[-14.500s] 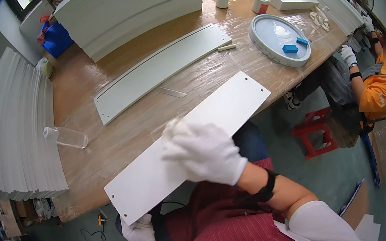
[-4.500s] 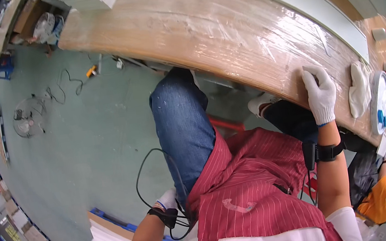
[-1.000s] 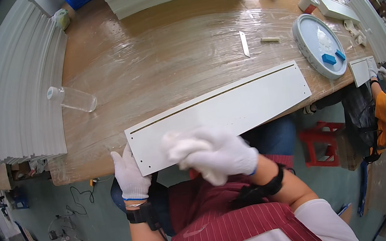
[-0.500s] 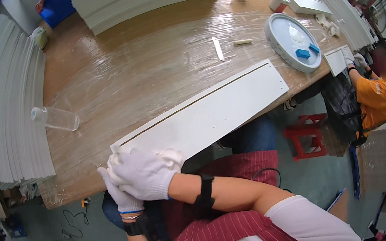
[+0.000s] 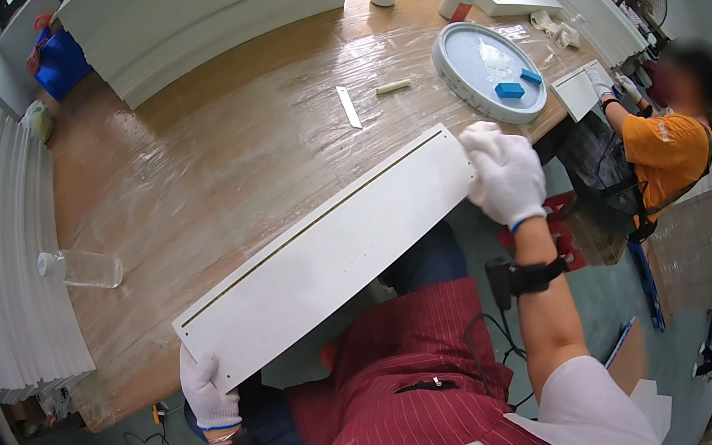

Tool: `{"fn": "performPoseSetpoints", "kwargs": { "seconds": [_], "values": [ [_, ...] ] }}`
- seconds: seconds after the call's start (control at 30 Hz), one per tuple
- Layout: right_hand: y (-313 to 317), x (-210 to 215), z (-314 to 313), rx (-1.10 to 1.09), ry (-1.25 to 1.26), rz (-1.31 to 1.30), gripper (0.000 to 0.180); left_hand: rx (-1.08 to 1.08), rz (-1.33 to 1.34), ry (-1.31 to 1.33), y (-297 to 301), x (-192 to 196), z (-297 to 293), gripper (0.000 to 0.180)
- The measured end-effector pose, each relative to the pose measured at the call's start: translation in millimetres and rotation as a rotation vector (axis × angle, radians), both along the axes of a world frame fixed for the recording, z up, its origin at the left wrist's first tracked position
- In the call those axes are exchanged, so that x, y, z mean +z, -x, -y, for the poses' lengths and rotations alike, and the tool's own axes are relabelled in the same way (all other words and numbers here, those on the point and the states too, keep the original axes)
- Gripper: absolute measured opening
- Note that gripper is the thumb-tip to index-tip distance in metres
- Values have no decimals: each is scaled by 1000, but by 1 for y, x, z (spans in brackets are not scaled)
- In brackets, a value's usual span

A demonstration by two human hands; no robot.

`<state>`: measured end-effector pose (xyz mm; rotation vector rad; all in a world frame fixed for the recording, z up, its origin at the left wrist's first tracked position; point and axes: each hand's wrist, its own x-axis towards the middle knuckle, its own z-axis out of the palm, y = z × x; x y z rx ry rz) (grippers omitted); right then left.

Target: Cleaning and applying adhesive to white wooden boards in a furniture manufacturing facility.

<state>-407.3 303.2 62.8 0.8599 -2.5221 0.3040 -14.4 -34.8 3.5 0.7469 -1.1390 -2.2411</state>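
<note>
Pinching the white board (image 5: 334,258) by its left end, maybe to steady it, the left hand (image 5: 208,392) grips snugly; the right hand (image 5: 507,174) curls by its right end, its hold unclear.

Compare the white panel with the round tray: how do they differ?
The white panel is long and rectangular; the round tray is circular with a raised rim. The white panel has a groove; the round tray holds two blue blocks. The left hand grips the white panel; nobody holds the round tray. Both are pale.
</note>
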Motion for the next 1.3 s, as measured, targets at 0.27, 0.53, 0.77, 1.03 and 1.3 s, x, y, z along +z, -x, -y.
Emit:
{"fn": "performPoseSetpoints", "kwargs": {
  "seconds": [0.27,0.53,0.77,1.03,1.3],
  "values": [
    [-207,-28,231,914,377,551,35,87,105,46,-1,-4,6,53],
    [26,-14,6,-104,-81,116,22,109,133,90,-13,-4,9,52],
    [19,47,76,176,1184,1048,42,137,159,121,-2,2,4,49],
    [57,52,208,5,229,677,45,174,157,150,1,4,0,47],
    [90,-9,244,-143,-456,604,27,171,207,176,2,7,-1,42]
  ]
}}
